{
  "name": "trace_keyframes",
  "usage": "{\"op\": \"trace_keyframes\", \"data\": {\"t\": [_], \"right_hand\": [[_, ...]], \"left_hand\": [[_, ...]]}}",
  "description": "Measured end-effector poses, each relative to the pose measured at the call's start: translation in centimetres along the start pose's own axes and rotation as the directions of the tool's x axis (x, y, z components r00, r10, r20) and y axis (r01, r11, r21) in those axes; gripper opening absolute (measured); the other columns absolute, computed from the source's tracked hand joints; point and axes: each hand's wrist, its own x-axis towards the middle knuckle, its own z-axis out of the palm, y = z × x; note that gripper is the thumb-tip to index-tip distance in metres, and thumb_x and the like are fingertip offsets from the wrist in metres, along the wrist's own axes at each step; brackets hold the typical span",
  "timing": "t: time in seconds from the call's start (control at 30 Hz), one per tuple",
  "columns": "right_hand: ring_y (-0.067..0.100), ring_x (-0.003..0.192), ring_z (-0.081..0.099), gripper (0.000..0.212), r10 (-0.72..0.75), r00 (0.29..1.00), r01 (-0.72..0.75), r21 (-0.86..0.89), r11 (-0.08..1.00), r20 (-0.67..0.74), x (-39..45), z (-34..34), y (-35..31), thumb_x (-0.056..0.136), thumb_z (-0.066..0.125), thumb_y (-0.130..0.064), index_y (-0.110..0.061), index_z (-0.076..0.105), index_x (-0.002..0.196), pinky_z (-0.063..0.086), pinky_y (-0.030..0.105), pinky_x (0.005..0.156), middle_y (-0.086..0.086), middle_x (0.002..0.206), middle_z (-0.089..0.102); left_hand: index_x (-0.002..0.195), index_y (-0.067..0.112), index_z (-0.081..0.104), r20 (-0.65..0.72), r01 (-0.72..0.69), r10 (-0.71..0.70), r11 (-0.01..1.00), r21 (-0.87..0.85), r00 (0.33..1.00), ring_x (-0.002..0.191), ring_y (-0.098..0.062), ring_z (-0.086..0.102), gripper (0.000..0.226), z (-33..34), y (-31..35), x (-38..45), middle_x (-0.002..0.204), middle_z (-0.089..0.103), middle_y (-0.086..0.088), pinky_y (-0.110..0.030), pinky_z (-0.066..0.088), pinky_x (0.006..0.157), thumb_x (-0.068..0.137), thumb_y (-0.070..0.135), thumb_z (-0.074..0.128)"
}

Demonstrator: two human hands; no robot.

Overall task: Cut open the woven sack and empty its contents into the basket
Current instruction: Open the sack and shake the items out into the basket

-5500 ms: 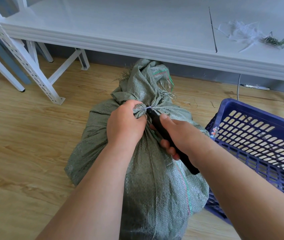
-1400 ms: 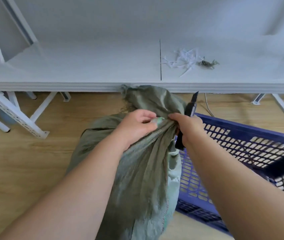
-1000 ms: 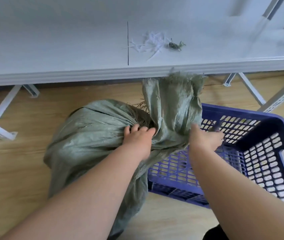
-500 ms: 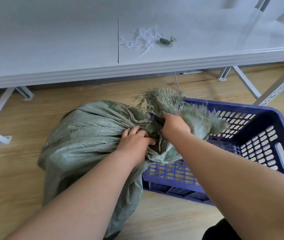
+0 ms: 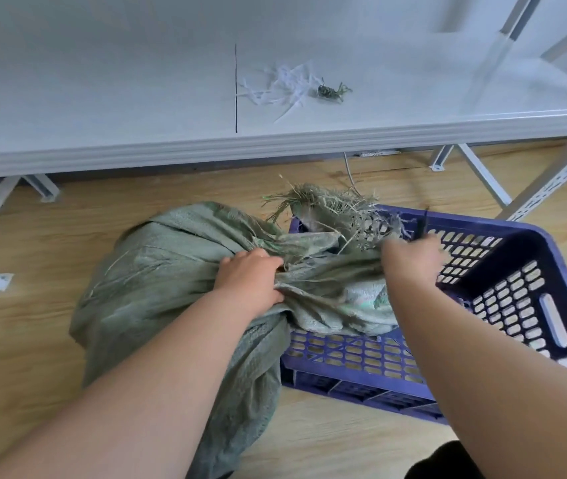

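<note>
Wooden floor (image 5: 33, 323) underfoot, and a long white shelf (image 5: 102, 98) runs across the top, with white shreds (image 5: 275, 89) and a small green tuft (image 5: 327, 91) lying on it. The green woven sack (image 5: 157, 288) slumps on the floor, its frayed open mouth draped over the near left corner of the blue slatted basket (image 5: 534, 305). The left hand (image 5: 251, 278) presses down on the bunched neck, fingers clamped on the sack. The right hand (image 5: 410, 257) is blurred over the basket; a thin dark blade (image 5: 425, 221) pokes up past it, but its grip I cannot tell.
</note>
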Motion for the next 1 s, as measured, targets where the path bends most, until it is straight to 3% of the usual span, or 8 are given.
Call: {"op": "trace_keyframes", "data": {"t": [0.13, 0.27, 0.37, 0.47, 0.57, 0.67, 0.83, 1.0], "right_hand": [[0.014, 0.064, 0.06, 0.035, -0.35, 0.905, 0.379, -0.086, 0.922, 0.241, -1.7, 0.9, -6.0, 0.091, 0.057, -0.013, -0.014, 0.056, 0.126, 0.049, 0.027, 0.05, 0.007, 0.101, 0.064], [0.021, 0.073, 0.062, 0.032, -0.326, 0.735, 0.614, -0.379, 0.693, 0.595, -2.8, 4.3, -10.0, 0.096, 0.05, -0.014, -0.003, 0.054, 0.126, 0.056, 0.029, 0.062, 0.012, 0.097, 0.063], [0.023, 0.091, 0.057, 0.041, -0.237, 0.702, 0.647, -0.464, 0.605, 0.671, -2.7, 6.5, -10.5, 0.097, 0.044, -0.013, 0.0, 0.043, 0.136, 0.049, 0.027, 0.08, 0.015, 0.114, 0.057], [0.023, 0.089, 0.05, 0.042, -0.202, 0.667, 0.694, -0.498, 0.52, 0.718, -2.1, 7.5, -10.7, 0.099, 0.041, -0.014, 0.001, 0.04, 0.139, 0.042, 0.028, 0.071, 0.015, 0.108, 0.056], [0.022, 0.075, 0.053, 0.038, -0.134, 0.684, 0.664, -0.536, 0.522, 0.717, -1.5, 8.3, -10.9, 0.098, 0.042, -0.007, 0.006, 0.043, 0.133, 0.043, 0.024, 0.061, 0.011, 0.083, 0.051], [0.021, 0.076, 0.055, 0.038, -0.138, 0.694, 0.606, -0.469, 0.643, 0.707, -1.0, 9.2, -11.0, 0.098, 0.044, -0.008, 0.007, 0.043, 0.133, 0.042, 0.022, 0.056, 0.017, 0.104, 0.06], [0.021, 0.071, 0.054, 0.03, -0.372, 0.741, 0.579, -0.252, 0.775, 0.559, 0.0, 9.3, -10.2, 0.096, 0.055, -0.017, -0.001, 0.059, 0.122, 0.037, 0.025, 0.05, 0.011, 0.09, 0.059], [0.033, 0.097, 0.061, 0.036, -0.584, 0.7, 0.714, -0.37, 0.595, 0.411, 0.4, 6.8, -7.1, 0.092, 0.06, -0.013, -0.016, 0.049, 0.127, 0.045, 0.036, 0.069, 0.012, 0.117, 0.058]], "left_hand": [[0.15, 0.034, 0.034, 0.01, -0.023, 0.023, 1.0, -0.005, 1.0, 0.139, -0.024, 0.034, 0.075, -0.2, 0.2, 0.0, 0.15, 0.039, 0.001, -0.044, 0.023, 0.115, 0.084, 0.045, 0.069], [0.152, 0.032, 0.029, 0.027, -0.037, 0.037, 0.999, -0.005, 0.999, 0.142, -0.025, 0.028, 0.078, -0.7, -0.1, -0.1, 0.153, 0.033, 0.0, -0.045, 0.017, 0.118, 0.086, 0.044, 0.067], [0.154, 0.03, 0.024, 0.003, -0.058, 0.058, 0.998, 0.002, 0.998, 0.143, -0.026, 0.027, 0.081, -1.1, -0.1, -0.1, 0.154, 0.032, -0.001, -0.044, 0.016, 0.118, 0.086, 0.043, 0.067], [0.153, 0.03, 0.025, -0.027, -0.081, 0.081, 0.997, 0.005, 0.996, 0.141, -0.025, 0.031, 0.079, -1.4, -0.2, 0.3, 0.151, 0.036, 0.0, -0.043, 0.018, 0.117, 0.087, 0.041, 0.067], [0.151, 0.027, 0.029, -0.036, -0.088, 0.088, 0.996, 0.018, 0.995, 0.14, -0.025, 0.033, 0.074, -1.2, -0.2, 0.5, 0.149, 0.038, -0.001, -0.044, 0.019, 0.118, 0.088, 0.039, 0.066], [0.151, 0.025, 0.029, -0.022, -0.076, 0.077, 0.997, 0.029, 0.997, 0.141, -0.025, 0.031, 0.072, -1.0, -0.2, 0.5, 0.151, 0.036, -0.001, -0.046, 0.018, 0.119, 0.09, 0.039, 0.065], [0.151, 0.025, 0.031, -0.049, -0.062, 0.064, 0.998, 0.029, 0.997, 0.139, -0.024, 0.031, 0.067, -0.5, -0.1, 0.5, 0.149, 0.037, -0.002, -0.044, 0.016, 0.118, 0.092, 0.034, 0.062], [0.151, 0.025, 0.031, -0.073, -0.047, 0.052, 0.997, 0.064, 0.996, 0.14, -0.024, 0.028, 0.07, 0.5, 0.2, 0.8, 0.149, 0.036, -0.001, -0.044, 0.016, 0.117, 0.09, 0.029, 0.064]]}}
